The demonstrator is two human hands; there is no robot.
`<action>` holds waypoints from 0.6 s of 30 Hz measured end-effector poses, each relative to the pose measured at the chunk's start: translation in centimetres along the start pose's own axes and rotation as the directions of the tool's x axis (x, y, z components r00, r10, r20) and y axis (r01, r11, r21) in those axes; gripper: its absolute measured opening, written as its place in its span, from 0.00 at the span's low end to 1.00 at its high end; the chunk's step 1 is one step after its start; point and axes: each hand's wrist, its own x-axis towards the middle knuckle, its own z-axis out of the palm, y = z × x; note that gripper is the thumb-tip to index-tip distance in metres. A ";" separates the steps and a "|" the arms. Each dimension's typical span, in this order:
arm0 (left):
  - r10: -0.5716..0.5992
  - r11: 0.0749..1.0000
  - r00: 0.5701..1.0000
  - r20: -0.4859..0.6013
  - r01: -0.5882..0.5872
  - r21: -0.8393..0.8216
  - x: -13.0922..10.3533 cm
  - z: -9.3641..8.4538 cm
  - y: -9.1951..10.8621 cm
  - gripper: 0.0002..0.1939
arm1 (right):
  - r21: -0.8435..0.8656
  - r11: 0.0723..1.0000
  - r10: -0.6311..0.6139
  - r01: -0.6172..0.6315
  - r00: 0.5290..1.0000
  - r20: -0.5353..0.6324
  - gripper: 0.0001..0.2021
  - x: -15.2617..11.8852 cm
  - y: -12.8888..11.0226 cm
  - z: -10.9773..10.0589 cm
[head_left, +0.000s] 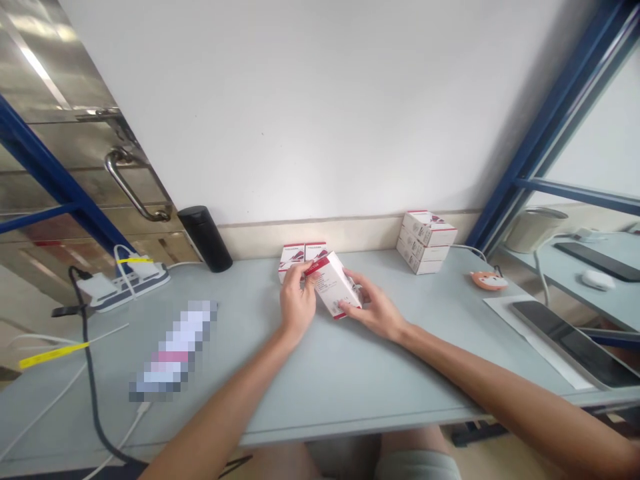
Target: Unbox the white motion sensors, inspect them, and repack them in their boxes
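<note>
A white box with red edges and printed text [331,285] is held tilted above the desk between both hands. My left hand [297,300] grips its upper left corner, fingers closed on it. On the right side and lower edge, my right hand [375,308] holds the same box with thumb in front and fingers partly behind. Just beyond my left hand, two similar small boxes [315,249] sit side by side near the wall, partly hidden by the held box. At the back right stands a stack of similar boxes [427,241].
A black cylinder [206,239] stands at the back left, near a power strip [131,287] with cables. A pixelated object [175,350] lies on the left. An orange item [489,280] and a black keyboard-like slab [570,340] are on the right of the desk [380,393].
</note>
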 end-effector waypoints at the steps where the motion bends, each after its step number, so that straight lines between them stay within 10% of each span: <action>1: -0.012 1.000 1.000 0.010 0.012 -0.001 0.1 -0.1 -0.3 0.10 | -0.043 0.999 -0.015 0.013 0.999 -0.037 0.34 -0.1 0.0 0.0; 8: -0.142 0.990 0.990 0.020 0.143 -0.001 1.8 0.0 -2.5 0.10 | -0.502 0.839 -0.418 0.209 0.839 -0.349 0.21 2.2 -2.2 0.1; 12: -0.272 0.962 0.956 -0.115 0.274 -0.001 2.7 -0.4 -4.0 0.17 | -0.755 0.542 -0.527 0.369 0.849 0.036 0.21 5.8 -4.4 2.1; 18: -0.440 0.897 0.870 -0.225 0.439 -0.054 3.3 -1.5 -5.2 0.21 | -0.773 0.439 -0.391 0.458 0.872 0.295 0.19 10.1 -5.9 8.0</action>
